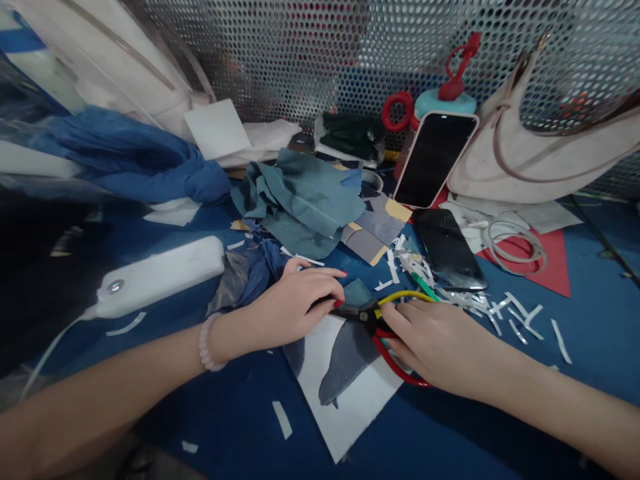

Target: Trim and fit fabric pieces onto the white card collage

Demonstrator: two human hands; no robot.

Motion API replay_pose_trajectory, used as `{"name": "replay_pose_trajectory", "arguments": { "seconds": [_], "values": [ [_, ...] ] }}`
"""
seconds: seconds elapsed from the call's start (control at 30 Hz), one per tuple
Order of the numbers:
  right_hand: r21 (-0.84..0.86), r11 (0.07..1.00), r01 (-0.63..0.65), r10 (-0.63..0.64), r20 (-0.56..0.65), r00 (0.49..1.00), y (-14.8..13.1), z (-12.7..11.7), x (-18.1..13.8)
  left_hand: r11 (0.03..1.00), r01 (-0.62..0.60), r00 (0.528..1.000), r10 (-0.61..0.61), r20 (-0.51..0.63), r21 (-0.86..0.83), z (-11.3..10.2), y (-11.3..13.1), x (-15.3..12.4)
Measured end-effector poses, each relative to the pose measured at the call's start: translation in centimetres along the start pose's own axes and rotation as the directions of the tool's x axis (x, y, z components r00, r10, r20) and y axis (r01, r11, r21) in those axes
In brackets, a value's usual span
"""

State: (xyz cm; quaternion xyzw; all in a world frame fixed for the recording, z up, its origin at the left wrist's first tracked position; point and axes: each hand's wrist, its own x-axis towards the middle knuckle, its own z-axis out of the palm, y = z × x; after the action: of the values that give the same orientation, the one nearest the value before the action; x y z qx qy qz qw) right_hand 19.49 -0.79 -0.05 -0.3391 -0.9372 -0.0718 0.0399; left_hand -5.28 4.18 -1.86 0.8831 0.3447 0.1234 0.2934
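Above the blue table (240, 400) and white sheet (345, 427), curls the right hand (435, 337) round the scissors (365, 317), with long axis leftward to the left hand (297, 300). Holds left thumb and forefinger narrow beside the blades; cannot tell on what.

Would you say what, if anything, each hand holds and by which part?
The right hand holds scissors by their handles; for the left hand, it cannot be told.
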Motion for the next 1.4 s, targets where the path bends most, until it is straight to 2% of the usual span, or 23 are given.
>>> {"name": "replay_pose_trajectory", "arguments": {
  "seconds": [0.37,0.57,0.93,1.4],
  "values": [
    [0.009,1.0,-0.007,0.007,0.022,1.0,-0.13,0.14,-0.41,1.0,0.016,1.0,-0.017,0.012,0.014,0.06,-0.09,0.03],
    [0.079,0.995,-0.061,0.052,0.119,0.992,-0.27,0.03,-0.51,1.0,0.023,1.0,-0.023,0.019,0.011,-0.21,0.19,-0.03],
    [0.133,0.984,-0.119,0.087,0.221,0.971,-0.21,-0.37,-0.36,1.0,-0.019,1.0,0.019,-0.01,0.015,0.11,0.0,-0.19],
    [0.092,0.993,-0.068,0.056,0.13,0.99,0.07,0.05,-0.5,1.0,0.003,1.0,-0.003,0.008,0.007,-0.13,0.09,-0.13]
  ]
}}
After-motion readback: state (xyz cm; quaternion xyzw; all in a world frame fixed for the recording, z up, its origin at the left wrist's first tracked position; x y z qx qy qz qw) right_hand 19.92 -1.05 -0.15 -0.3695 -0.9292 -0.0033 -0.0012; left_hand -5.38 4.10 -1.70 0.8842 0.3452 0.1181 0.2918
